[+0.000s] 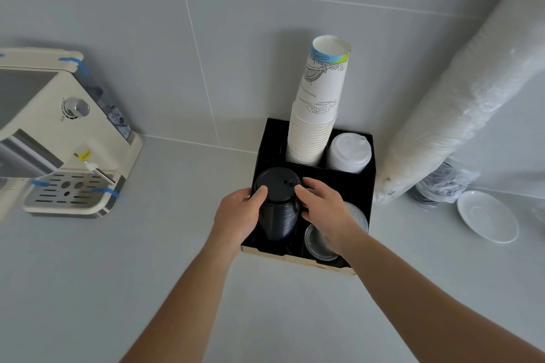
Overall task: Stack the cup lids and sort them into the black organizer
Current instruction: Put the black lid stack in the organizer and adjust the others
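Both of our hands wrap one tall stack of black cup lids (278, 203): our left hand (240, 215) curls against its left side with the thumb lying on the top lid, and our right hand (323, 209) presses its fingers against the right side. We cannot count the lids in the stack; they are packed too tightly. The stack stands upright in the front left compartment of the black organizer (365, 180), which sits on a pale grey counter (177, 244) against a tiled wall (147, 23).

Inside the organizer we count three other groups. Behind the black stack rises one tall stack of white paper cups (315, 115), the top cup printed with line drawings and a blue and green band. Just to its right, in the back right compartment, sits one stack of white lids (349, 153). In the front right area, partly hidden under our right wrist, lie clear lids (317, 242); their number is unclear.

Right of the organizer, one long sleeve of white lids wrapped in plastic (460, 103) leans against the wall. Near its foot lies a crumpled plastic bag with something dark (442, 183) inside, and beside that one white saucer (488, 216). Well to the left stands one cream espresso machine (67, 138) with blue tape on its edges.
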`<state>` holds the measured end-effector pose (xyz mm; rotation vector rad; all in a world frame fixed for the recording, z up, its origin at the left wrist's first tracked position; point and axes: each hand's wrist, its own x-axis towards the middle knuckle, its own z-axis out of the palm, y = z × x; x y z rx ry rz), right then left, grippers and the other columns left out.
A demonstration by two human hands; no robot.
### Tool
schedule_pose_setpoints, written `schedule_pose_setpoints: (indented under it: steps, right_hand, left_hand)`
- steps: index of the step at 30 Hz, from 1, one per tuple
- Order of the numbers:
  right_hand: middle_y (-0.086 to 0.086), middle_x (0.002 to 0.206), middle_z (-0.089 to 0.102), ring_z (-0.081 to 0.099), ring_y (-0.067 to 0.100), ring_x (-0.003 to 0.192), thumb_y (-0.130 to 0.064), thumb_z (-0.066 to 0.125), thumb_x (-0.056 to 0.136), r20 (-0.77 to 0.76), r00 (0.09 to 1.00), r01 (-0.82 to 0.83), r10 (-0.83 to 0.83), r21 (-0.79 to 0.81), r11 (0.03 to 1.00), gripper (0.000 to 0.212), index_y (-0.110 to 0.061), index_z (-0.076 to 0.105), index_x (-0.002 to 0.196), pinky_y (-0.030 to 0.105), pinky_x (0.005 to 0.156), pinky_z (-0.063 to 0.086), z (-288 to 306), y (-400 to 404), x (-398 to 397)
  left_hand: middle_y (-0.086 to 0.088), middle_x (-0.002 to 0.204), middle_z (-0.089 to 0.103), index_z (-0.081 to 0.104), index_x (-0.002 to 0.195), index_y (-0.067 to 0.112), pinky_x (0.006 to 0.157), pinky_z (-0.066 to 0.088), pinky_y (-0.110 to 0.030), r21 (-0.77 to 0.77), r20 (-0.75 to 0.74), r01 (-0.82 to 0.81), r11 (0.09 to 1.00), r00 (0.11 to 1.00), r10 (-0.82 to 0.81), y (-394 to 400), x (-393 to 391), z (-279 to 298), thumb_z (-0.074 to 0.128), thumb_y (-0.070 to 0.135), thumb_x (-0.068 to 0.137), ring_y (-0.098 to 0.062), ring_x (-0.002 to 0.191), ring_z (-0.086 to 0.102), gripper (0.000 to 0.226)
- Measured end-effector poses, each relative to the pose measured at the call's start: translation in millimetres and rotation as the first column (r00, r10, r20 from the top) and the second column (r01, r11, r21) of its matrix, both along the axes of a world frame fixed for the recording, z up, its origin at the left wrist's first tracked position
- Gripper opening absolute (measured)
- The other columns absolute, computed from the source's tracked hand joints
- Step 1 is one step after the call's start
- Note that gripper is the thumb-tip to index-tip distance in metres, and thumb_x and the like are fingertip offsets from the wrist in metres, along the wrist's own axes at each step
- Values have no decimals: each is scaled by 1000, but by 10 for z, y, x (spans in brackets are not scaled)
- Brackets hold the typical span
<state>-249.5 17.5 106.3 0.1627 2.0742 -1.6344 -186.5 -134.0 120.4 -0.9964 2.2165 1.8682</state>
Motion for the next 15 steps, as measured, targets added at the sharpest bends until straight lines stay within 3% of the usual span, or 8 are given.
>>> schedule_pose_setpoints:
  steps: [2,4,7,9,13,15]
  right_hand:
    - [-17,109,66,61,14,113,-42,65,87,-3,1000,29,-29,6,1000,56,-26,54,139,42,105,48,40,70,-14]
    - [-20,106,64,60,14,115,-39,65,89,-21,999,46,-45,26,999,52,-26,56,138,43,109,45,70,199,-35]
    - [-20,111,65,61,12,116,-49,66,78,-78,996,54,-48,71,996,57,-31,61,131,42,110,44,131,435,-62]
    - [-17,114,67,63,11,114,-54,65,70,-97,992,84,-75,94,992,62,-32,64,127,42,110,44,154,601,-90]
    - [-8,112,71,66,10,96,-37,67,84,-76,993,105,-94,162,981,43,-26,67,126,41,107,47,149,911,-93]
    - [-9,106,71,64,13,100,-33,67,87,-59,995,93,-83,208,974,37,-24,69,122,40,107,47,115,1016,-59]
  left_hand:
    - [-3,107,70,68,113,20,96,52,-48,4,17,-31,1000,999,31,-28,39,-8,54,66,65,-26,104,65,68]
    - [2,111,69,63,121,21,96,52,-44,18,10,-63,998,998,63,-35,115,13,58,63,68,-21,105,66,68]
    - [0,91,70,66,102,17,80,59,-37,-1,-43,-99,995,994,99,44,269,46,62,44,86,-14,80,70,32]
    - [-5,81,71,69,92,13,68,59,-30,22,-67,-81,996,994,82,164,379,42,61,34,90,-14,68,69,23]
    - [-18,78,62,62,77,1,71,54,-32,263,-7,-6,965,1000,8,498,465,-91,59,23,92,-26,73,62,27]
    - [-13,86,46,49,85,11,72,43,-30,408,43,18,913,998,-39,699,429,-151,56,22,93,-24,81,46,15]
